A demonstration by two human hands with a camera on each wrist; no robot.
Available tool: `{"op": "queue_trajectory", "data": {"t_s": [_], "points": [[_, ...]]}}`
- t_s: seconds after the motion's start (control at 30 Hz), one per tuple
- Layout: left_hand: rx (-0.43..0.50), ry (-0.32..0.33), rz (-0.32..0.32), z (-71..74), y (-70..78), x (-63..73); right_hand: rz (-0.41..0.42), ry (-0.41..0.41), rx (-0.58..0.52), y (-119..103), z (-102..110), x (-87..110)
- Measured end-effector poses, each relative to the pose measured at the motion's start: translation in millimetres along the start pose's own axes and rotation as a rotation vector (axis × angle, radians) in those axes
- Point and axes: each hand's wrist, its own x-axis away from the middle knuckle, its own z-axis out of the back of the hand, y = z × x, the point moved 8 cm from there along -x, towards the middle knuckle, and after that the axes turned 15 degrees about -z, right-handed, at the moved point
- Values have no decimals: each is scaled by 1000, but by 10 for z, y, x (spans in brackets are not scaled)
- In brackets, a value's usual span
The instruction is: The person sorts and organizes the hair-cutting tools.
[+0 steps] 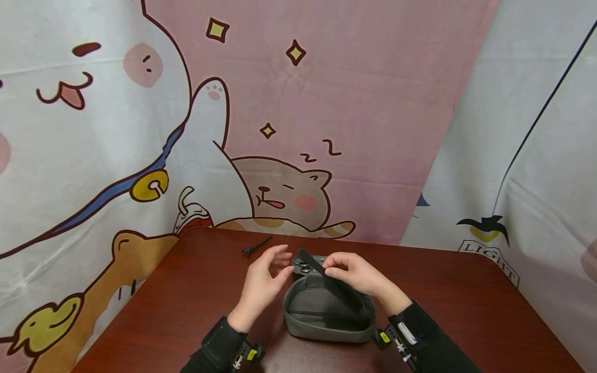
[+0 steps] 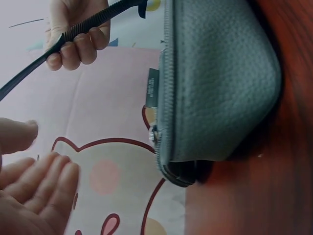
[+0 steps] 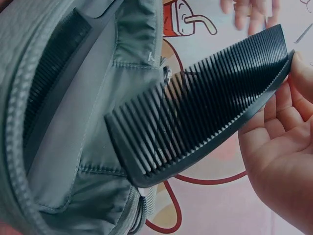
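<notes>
My right hand pinches a black comb by one end, between thumb and fingers. The comb is held up over the back of an open grey zippered pouch. Inside the pouch, a second dark comb lies along one wall in the right wrist view. My left hand is beside the pouch's back left corner, fingers spread loosely, holding nothing. In the left wrist view, the left hand shows its palm, apart from the comb and the pouch's zipper.
Behind the pouch lies a grey item with metal rings, partly covered by the comb. A thin dark tool is on the reddish-brown table near its far edge. A cartoon-printed cloth hangs behind the table.
</notes>
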Motion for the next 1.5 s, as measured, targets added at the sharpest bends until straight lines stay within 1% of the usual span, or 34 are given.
{"op": "queue_trajectory", "data": {"t_s": [0.07,0.17,0.33,0.47,0.57,0.8,0.97,1.17,1.27,1.5], "points": [[-18,-36,39,-44,-50,38,-4,6,32,30,-9,2],[-32,-74,73,-95,-105,89,-9,10,71,69,-28,7],[-74,-117,90,-146,-165,135,-4,15,120,103,-54,16],[-108,-156,107,-181,-212,160,12,0,142,107,-88,20],[-131,-200,124,-214,-254,187,7,-14,152,128,-112,16],[-166,-309,190,-265,-345,243,2,-38,210,184,-169,6],[-176,-368,209,-301,-380,281,4,-60,246,226,-204,-10],[-158,-403,232,-335,-421,309,-16,-82,267,255,-228,-35],[-157,-411,233,-343,-434,313,-23,-92,276,261,-243,-43],[-138,-408,234,-346,-462,328,-17,-114,297,246,-280,-37]]}}
